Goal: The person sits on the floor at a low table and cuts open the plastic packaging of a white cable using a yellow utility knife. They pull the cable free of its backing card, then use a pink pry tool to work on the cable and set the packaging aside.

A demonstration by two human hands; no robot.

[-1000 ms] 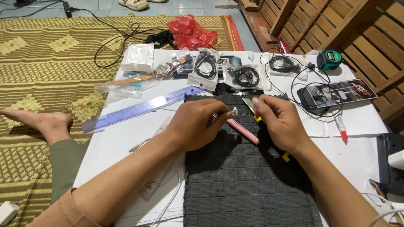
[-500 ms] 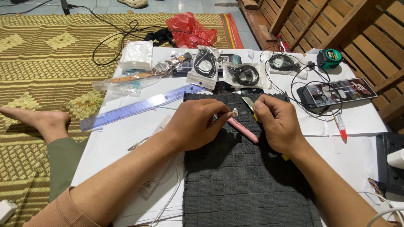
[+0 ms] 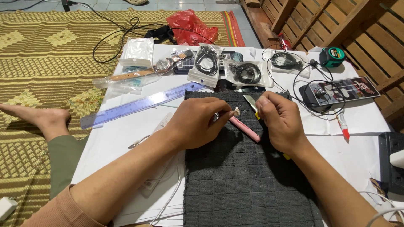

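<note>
My left hand pinches a small white cable end over a dark grey woven mat. Its tip points toward my right hand, which grips a yellow-handled utility knife with the blade a few centimetres from the cable end. A pink pen-like tool lies on the mat between and below the hands. A thin white cable trails off to the left from under my left hand.
A clear blue ruler lies left of the mat on the white sheet. Bagged black cables, a white packet, a green tape measure, a black box and a red-capped tube lie around. My bare foot rests on the woven rug.
Both hands stay close together over the mat. My left hand has turned the white cable end slightly toward the knife; the view has shifted a little.
</note>
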